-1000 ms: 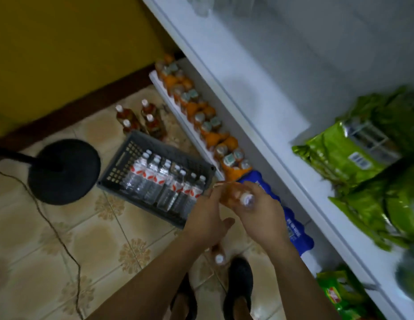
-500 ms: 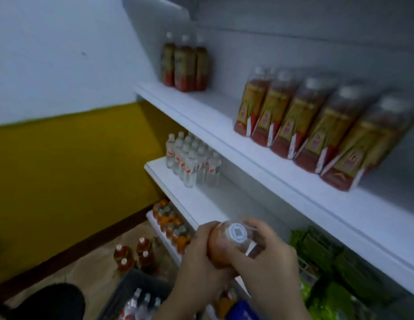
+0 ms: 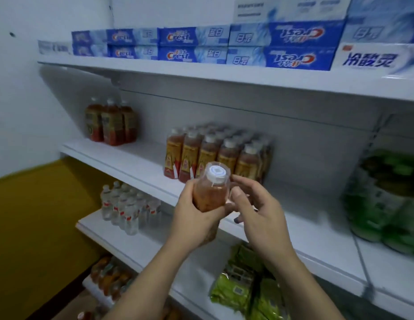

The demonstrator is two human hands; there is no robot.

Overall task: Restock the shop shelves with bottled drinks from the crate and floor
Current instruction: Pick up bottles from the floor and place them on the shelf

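Observation:
A tea bottle (image 3: pixel 209 197) with a white cap and reddish-brown drink is upright in front of the middle shelf (image 3: pixel 123 158). My left hand (image 3: pixel 194 221) grips its body from the left and below. At the bottle's right shoulder, my right hand (image 3: pixel 259 214) pinches it with thumb and forefinger while the other fingers spread loosely. Just behind, a shrink-wrapped pack of like bottles (image 3: pixel 218 153) stands on that shelf. Three more tea bottles (image 3: pixel 110 123) stand at its far left end.
Toothpaste boxes (image 3: pixel 190 45) fill the top shelf. Small water bottles (image 3: pixel 127 209) stand on the shelf below the middle one, with green packets (image 3: pixel 243 287) to their right. Green packs (image 3: pixel 386 204) sit at the right. Orange bottles (image 3: pixel 109 278) line the lowest shelf.
My view has swung up from the floor and crate to the shelves. Both hands have lifted the bottle up to the middle shelf's height. The right hand's grip has loosened to a pinch.

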